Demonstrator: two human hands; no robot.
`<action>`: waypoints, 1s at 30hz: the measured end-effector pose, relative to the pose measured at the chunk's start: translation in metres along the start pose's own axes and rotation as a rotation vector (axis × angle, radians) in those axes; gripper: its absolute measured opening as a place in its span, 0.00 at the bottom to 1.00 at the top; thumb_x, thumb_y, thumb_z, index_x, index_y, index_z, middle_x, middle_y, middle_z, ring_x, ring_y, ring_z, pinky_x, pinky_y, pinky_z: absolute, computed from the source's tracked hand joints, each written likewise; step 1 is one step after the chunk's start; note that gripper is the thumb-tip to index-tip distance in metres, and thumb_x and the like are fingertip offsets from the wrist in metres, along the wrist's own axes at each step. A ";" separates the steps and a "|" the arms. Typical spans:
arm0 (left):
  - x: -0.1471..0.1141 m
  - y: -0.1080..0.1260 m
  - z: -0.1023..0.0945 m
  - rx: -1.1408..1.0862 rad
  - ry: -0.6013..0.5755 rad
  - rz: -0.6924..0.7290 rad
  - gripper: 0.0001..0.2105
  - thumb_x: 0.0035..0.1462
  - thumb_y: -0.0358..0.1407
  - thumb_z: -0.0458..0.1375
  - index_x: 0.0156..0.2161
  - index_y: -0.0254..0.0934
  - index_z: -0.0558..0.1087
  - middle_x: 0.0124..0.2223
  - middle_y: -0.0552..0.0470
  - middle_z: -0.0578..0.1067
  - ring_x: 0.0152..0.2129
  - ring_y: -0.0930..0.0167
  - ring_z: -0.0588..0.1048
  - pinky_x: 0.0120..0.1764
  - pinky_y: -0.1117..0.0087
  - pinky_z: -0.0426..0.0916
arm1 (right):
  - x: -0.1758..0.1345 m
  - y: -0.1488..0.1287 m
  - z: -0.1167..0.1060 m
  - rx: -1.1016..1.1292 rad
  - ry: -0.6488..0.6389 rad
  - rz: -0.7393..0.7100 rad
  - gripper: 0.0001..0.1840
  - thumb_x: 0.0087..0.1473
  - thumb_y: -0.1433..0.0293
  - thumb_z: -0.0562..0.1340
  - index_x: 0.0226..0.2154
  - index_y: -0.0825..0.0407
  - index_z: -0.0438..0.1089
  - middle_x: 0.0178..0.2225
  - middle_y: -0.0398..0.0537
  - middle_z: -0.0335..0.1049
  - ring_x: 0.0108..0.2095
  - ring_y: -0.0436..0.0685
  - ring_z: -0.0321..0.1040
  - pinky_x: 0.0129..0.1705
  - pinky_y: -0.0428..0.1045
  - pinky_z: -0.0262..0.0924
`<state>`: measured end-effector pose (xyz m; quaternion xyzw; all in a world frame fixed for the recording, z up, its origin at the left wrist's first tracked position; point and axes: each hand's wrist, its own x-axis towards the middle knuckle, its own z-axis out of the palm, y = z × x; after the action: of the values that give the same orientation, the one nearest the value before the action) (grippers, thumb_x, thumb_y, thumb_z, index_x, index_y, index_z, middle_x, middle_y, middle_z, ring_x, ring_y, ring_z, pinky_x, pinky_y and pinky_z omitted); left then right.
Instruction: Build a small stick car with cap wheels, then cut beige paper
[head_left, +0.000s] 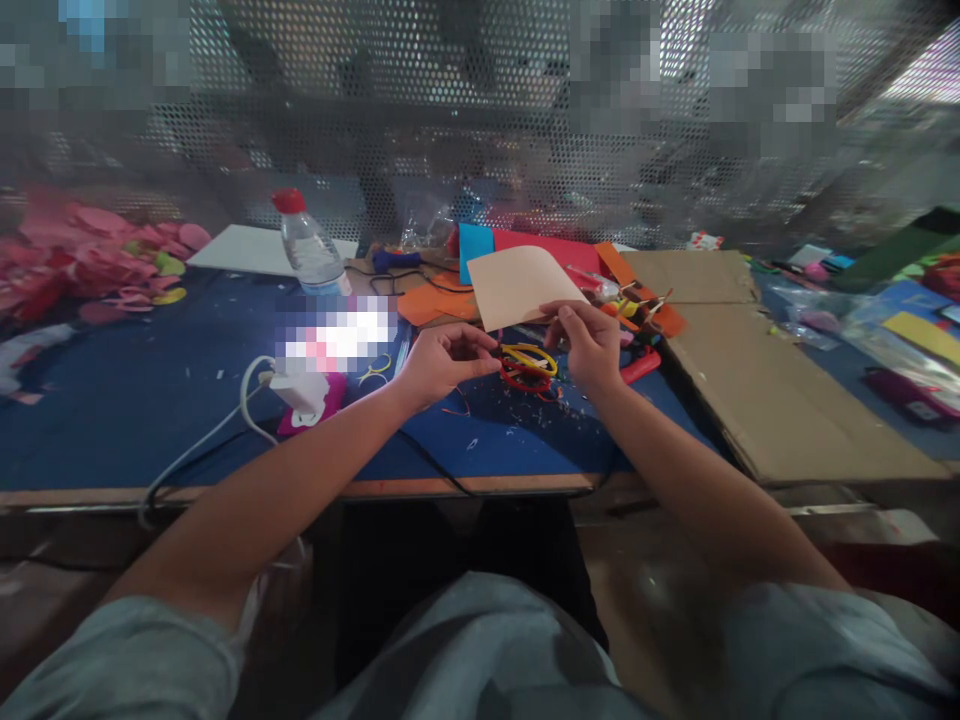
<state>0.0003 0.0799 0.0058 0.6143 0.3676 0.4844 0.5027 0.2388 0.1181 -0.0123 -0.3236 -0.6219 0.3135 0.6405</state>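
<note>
The left hand point(444, 368) has thumb and forefinger almost together, and the right hand point(589, 345) has curled fingers; whether either grip holds something, I cannot tell. Between them are the thin yellow and red loops point(527, 366), low over the blue-topped bench point(517, 450). Just behind stands a beige paper sheet point(521, 285).

pink pieces point(97, 250): cropped left | 2 sleeves point(135, 665): cropped below | hands point(441, 366): grip unclear
</note>
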 end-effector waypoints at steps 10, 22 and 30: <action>-0.001 -0.002 0.001 -0.035 0.034 0.014 0.16 0.44 0.40 0.76 0.38 0.34 0.82 0.31 0.50 0.83 0.27 0.72 0.79 0.37 0.66 0.77 | -0.002 -0.005 0.004 -0.015 -0.021 0.020 0.20 0.61 0.48 0.68 0.36 0.47 0.83 0.29 0.45 0.79 0.21 0.49 0.69 0.25 0.49 0.63; -0.003 -0.004 0.002 -0.110 -0.176 -0.182 0.16 0.58 0.43 0.71 0.45 0.32 0.81 0.40 0.44 0.85 0.35 0.69 0.82 0.37 0.67 0.75 | -0.008 -0.004 0.000 0.018 -0.214 0.032 0.21 0.65 0.51 0.66 0.51 0.47 0.82 0.24 0.43 0.77 0.24 0.54 0.73 0.32 0.52 0.71; -0.005 -0.010 0.005 -0.160 -0.195 -0.154 0.30 0.62 0.61 0.63 0.53 0.34 0.80 0.47 0.39 0.83 0.39 0.64 0.81 0.38 0.65 0.74 | -0.014 -0.011 -0.002 0.124 -0.573 0.082 0.26 0.65 0.55 0.67 0.62 0.46 0.76 0.31 0.44 0.82 0.28 0.54 0.76 0.32 0.50 0.70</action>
<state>0.0038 0.0758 -0.0052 0.5864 0.3235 0.4101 0.6191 0.2399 0.0999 -0.0120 -0.2071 -0.7436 0.4549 0.4442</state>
